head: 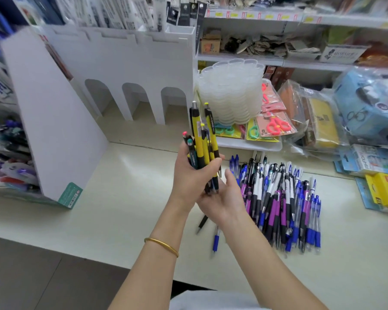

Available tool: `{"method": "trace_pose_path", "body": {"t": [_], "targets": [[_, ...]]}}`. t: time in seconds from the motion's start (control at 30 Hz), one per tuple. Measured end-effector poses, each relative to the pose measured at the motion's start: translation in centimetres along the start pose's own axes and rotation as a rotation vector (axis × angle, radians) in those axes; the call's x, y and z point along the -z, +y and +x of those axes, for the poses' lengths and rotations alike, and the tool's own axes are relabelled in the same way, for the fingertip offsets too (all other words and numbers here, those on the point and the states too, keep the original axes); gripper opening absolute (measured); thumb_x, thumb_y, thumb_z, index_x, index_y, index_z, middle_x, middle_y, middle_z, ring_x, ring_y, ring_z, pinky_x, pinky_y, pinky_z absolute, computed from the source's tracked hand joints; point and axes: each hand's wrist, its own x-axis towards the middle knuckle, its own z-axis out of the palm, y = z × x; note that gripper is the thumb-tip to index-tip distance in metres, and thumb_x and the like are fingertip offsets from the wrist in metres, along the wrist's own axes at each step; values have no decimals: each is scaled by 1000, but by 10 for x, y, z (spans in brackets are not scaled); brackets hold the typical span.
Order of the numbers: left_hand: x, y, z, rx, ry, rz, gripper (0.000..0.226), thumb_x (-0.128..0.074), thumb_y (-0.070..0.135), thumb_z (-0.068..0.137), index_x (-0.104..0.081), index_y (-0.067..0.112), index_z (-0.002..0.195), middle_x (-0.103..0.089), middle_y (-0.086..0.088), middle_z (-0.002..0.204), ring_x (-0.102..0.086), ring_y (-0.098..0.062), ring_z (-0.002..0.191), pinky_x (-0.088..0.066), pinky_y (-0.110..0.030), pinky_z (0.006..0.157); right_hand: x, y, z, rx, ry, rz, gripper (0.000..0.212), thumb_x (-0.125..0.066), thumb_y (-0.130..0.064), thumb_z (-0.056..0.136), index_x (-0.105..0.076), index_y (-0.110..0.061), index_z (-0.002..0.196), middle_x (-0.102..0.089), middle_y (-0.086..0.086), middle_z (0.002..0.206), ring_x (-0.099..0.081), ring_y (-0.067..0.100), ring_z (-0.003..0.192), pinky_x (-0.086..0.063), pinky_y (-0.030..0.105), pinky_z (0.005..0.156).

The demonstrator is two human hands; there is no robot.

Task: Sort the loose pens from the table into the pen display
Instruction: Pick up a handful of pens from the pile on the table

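Left hand (193, 173) grips a bundle of yellow pens (202, 139) upright, clickers up, tips over the loose-fingered right hand (224, 199), just left of the loose pen pile (282, 198); white display (121, 63) beyond it

head-worn view, looking down, close over table (126, 211)

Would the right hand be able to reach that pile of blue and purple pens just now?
Probably yes: the right hand is open, only cupped under the yellow pens, and the pile lies right beside it, nothing between.
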Motion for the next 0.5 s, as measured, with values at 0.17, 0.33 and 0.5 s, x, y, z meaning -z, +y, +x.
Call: {"method": "trace_pose_path", "body": {"t": [0.17, 0.33, 0.5], "targets": [[-8, 1, -8, -64, -77, -111, 52, -67, -15, 72, -54, 4, 118, -70, -13, 93, -70, -20, 87, -55, -29, 82, -11, -13, -3, 99, -41, 124, 56, -50, -48, 95, -78, -3, 78, -72, 19, 98, -72, 31, 87, -55, 41, 87], [-13, -3, -5, -73, -94, -58, 47, -67, -12, 69, -54, -15, 114, -69, -19, 94, -70, -22, 88, -54, -24, 78, -16, -15, -6, 158, -90, 121, 44, -50, -49, 94, -72, -11, 99, -71, 15, 105, -70, 30, 96, -58, 42, 82], [-27, -8, -11, -17, -60, -78, 44, -57, -29, 73, -53, -15, 114, -63, -30, 103, -68, -26, 93, -54, -19, 76, -17, -19, -3, 173, -85, 75, 42, -48, -40, 96, -62, -10, 122, -72, 12, 98, -72, 25, 85, -59, 30, 66]]}}
